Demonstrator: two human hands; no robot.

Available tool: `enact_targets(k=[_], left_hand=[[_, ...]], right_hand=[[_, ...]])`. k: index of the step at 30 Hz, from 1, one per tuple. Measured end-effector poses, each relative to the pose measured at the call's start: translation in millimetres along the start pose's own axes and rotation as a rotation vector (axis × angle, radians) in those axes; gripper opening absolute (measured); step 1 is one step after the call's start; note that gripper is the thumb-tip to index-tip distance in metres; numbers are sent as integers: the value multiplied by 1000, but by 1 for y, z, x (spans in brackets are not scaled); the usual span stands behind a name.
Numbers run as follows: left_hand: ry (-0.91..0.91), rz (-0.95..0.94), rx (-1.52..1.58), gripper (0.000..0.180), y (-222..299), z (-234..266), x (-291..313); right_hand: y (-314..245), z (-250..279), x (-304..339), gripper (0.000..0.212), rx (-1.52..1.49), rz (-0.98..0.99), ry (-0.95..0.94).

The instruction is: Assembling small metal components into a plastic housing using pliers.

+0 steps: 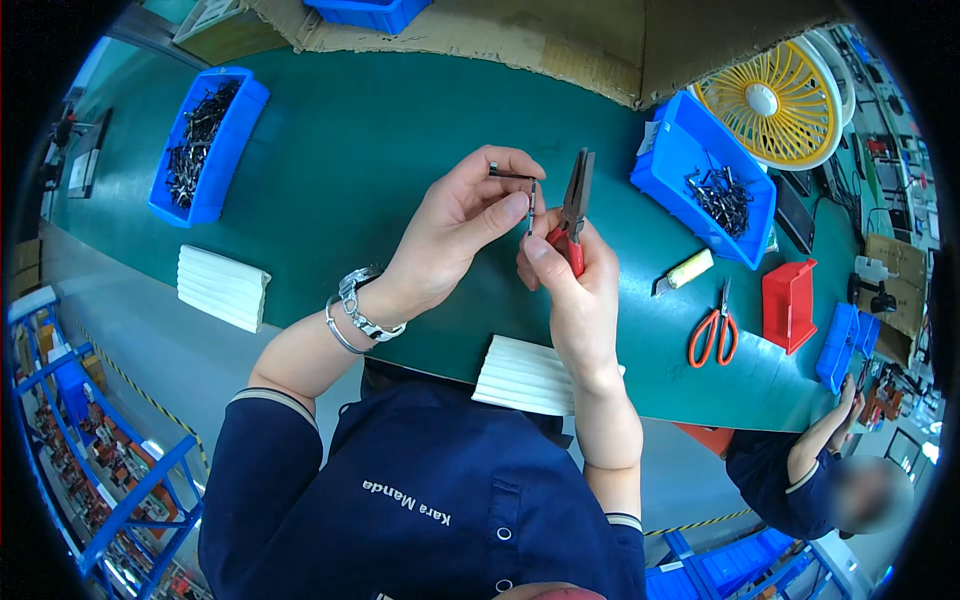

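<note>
My left hand (452,232) is closed, with thumb and fingertips pinching a small thin dark metal part (512,176). A short slim piece (532,208) runs down from that part's end toward my right fingertips; whether the two are joined I cannot tell. My right hand (583,283) is wrapped round a pair of pliers (575,190) with red handles, its dark jaws pointing up and away from me. The right thumb and forefinger also touch the slim piece's lower end. Both hands are close together above the green table.
Blue bins of small dark parts stand at left (235,150) and right (745,245). Scissors (713,335), a yellow-handled cutter (690,268), a red bin (790,305) and a yellow fan (762,98) are at right. White ridged pads (222,287) lie near the front edge. Another person (790,475) works at right.
</note>
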State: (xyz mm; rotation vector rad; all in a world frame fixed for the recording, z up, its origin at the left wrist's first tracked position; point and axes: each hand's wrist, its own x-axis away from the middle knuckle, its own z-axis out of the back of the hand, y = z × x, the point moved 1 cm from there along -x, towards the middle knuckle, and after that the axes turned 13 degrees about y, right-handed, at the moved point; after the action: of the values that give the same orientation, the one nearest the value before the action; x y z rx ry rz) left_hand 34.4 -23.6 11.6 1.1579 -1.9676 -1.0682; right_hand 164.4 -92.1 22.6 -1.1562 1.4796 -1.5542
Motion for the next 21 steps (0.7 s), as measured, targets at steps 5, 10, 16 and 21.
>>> enact_targets(k=[5,10,16,21], left_hand=[[-23,17,-36,34,0,-3,1],[-17,-16,-46,34,-4,-2,0],[-25,-6,-48,35,-4,-2,-1],[-33,53,-47,40,-3,-1,-1]], right_hand=[[0,0,-1,12,-185,-132,25],[1,0,-1,11,-194,-148,32],[2,0,-1,12,-120,-111,58],[2,-1,-1,12,-68,-85,80]])
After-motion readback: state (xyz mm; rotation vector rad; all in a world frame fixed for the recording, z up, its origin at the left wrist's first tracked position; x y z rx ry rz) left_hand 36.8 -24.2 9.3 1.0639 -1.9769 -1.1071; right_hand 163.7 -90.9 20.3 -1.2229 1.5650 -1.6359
